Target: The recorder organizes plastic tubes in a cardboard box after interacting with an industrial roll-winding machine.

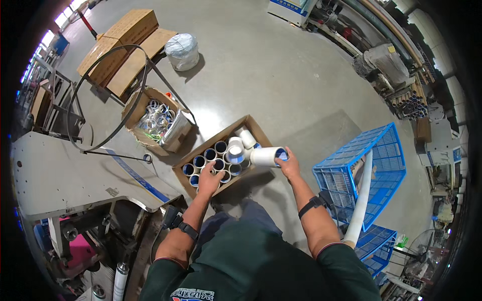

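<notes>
Near the centre of the frame, the right hand (287,163) is grasping a white roll (265,157), its fingers and thumb wrapping the right end. The roll is lying sideways over the right part of an open box (259,132); whether it is resting on anything there, I cannot tell.

The left hand (208,179) is hovering low over the lower middle of the box, its thumb and fingers spreading among the upright rolls (221,146). Its fingertips are hiding the contact, so I cannot tell whether it is gripping one of them.

The upright rolls are filling the box's left and middle parts, showing dark hollow ends with blue inside. Toward the box's upper right, a pale roll (246,137) is lying on its side. Both wrists are wearing dark straps (312,204).

Up and left of the box, a carton (178,134) is holding a heap of ring-shaped scraps. Beyond it, a wrapped bundle (182,52) is standing on the grey floor (271,65), beside long cartons (120,37) in the upper left. A machine (75,175) is taking up the left side. At the right, a blue crate (393,150) is standing open, with a long white tube (362,198) leaning across it.
</notes>
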Tool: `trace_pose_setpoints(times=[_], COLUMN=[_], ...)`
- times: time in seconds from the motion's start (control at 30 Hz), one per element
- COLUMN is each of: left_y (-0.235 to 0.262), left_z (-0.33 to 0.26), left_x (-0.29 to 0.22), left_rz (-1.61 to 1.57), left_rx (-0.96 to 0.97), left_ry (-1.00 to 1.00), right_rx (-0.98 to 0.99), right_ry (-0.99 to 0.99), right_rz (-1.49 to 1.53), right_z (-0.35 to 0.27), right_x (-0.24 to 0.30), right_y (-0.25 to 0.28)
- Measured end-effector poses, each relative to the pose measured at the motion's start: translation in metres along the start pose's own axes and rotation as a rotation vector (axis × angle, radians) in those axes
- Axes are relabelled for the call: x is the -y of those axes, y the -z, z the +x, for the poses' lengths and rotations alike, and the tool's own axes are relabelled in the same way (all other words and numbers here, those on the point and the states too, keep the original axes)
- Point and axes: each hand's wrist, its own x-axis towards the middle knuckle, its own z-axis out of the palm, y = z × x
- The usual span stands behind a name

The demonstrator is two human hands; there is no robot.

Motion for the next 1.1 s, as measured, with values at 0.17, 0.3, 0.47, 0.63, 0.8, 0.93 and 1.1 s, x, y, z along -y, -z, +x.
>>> trace_pose_setpoints(times=[0.17,0.3,0.47,0.63,0.8,0.93,1.1], left_y=[0.019,0.074,0.12,0.12,0.105,0.101,0.096], left_z=[-0.03,-0.107,-0.175,-0.166,-0.102,-0.064,-0.035], left_x=[0.11,0.2,0.233,0.238,0.244,0.17,0.193], left_rz=[-0.198,-0.249,-0.338,-0.391,-0.482,-0.41,-0.529], left_rx=[0.088,0.028,-0.076,-0.034,0.074,0.081,0.152], left_ry=[0.086,0.542,0.84,0.807,0.529,0.48,0.407], right_rx=[0.329,0.623,0.661,0.659,0.562,0.542,0.667], right_ry=[0.023,-0.112,-0.359,-0.308,-0.263,-0.092,-0.23], right_rz=[0.03,-0.403,-0.15,-0.122,-0.066,-0.378,-0.652], right_z=[-0.057,-0.167,-0.21,-0.174,-0.162,-0.184,-0.223], right_x=[-0.124,-0.153,-0.176,-0.14,-0.052,-0.037,-0.052], right_y=[-0.039,-0.031,-0.016,-0.027,-0.044,-0.037,-0.009])
